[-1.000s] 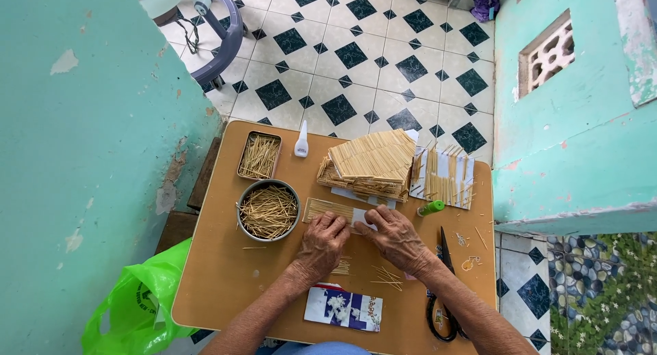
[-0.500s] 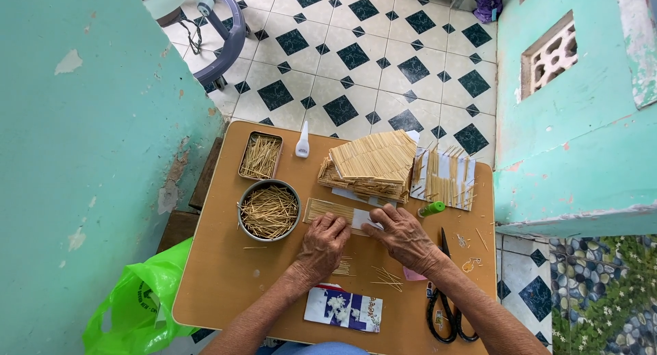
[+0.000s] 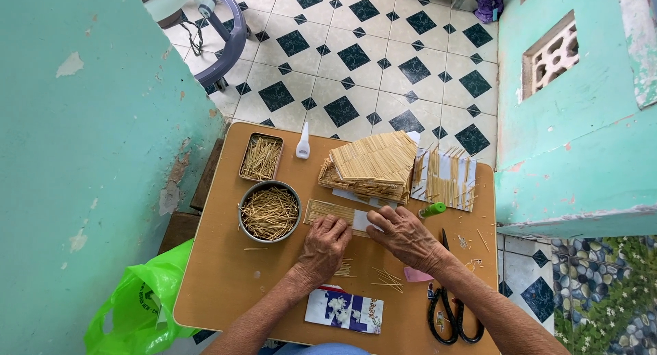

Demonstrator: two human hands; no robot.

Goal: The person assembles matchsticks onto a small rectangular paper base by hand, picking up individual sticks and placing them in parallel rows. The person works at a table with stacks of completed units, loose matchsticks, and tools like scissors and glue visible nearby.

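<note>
Head view: fingers (image 3: pixel 335 225) of the left hand (image 3: pixel 325 245) and right hand (image 3: pixel 407 235) are lying flat, pressing a half-covered stick panel (image 3: pixel 335 211) onto the desk (image 3: pixel 226 286); finished panels (image 3: pixel 373 165) are piling beyond, while the round tin (image 3: pixel 269 211) is holding many sticks yet.

Peeling turquoise walls (image 3: pixel 82 122) flank a white floor (image 3: pixel 369 61) with dark diamond tiles; daylight falls on a small wooden table (image 3: pixel 226 280).

Bright even daylight, soft shadows, sharp, wide-angle distortion.
</note>
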